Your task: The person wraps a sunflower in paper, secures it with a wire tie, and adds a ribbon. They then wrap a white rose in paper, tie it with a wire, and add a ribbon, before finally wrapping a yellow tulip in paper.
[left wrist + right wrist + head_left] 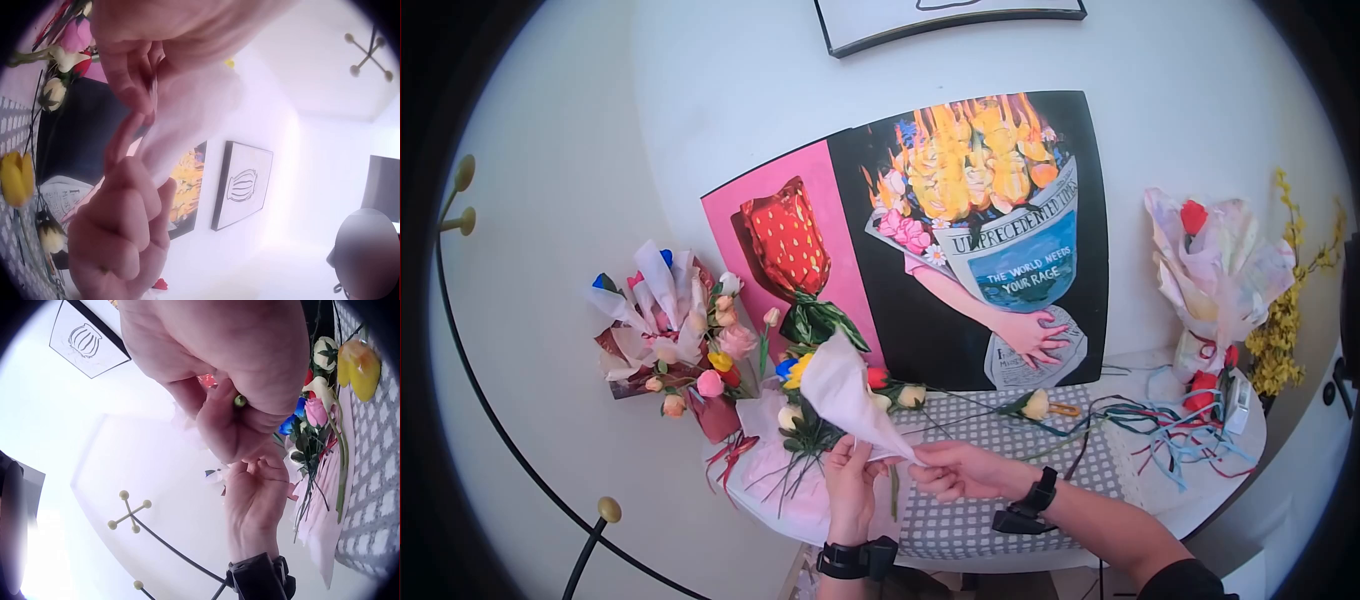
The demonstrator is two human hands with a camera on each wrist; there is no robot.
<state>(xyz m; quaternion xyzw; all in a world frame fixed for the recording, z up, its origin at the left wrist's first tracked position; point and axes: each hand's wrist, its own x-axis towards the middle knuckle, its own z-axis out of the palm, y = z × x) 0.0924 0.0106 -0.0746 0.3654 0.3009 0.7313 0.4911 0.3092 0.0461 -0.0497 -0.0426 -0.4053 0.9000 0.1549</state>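
A sheet of thin white wrapping paper (850,390), bent into a loose cone, stands up in front of me between both hands. My left hand (852,490) pinches its lower edge between thumb and fingers. My right hand (968,470) grips the paper's corner just to the right, its fingers curled. The cut end of a green stem (240,400) pokes out of the right fist in the right wrist view. Behind and below the paper, loose flowers lie on pale pink paper (750,475), among them a white rose (789,417) and a yellow flower (800,371).
A wrapped bouquet (665,330) stands at the left, another (1215,265) at the right. Tangled ribbons (1180,440) lie on the table's right side. A cream rose (1036,405) rests on the checked cloth (990,500). Two posters (990,240) lean against the wall.
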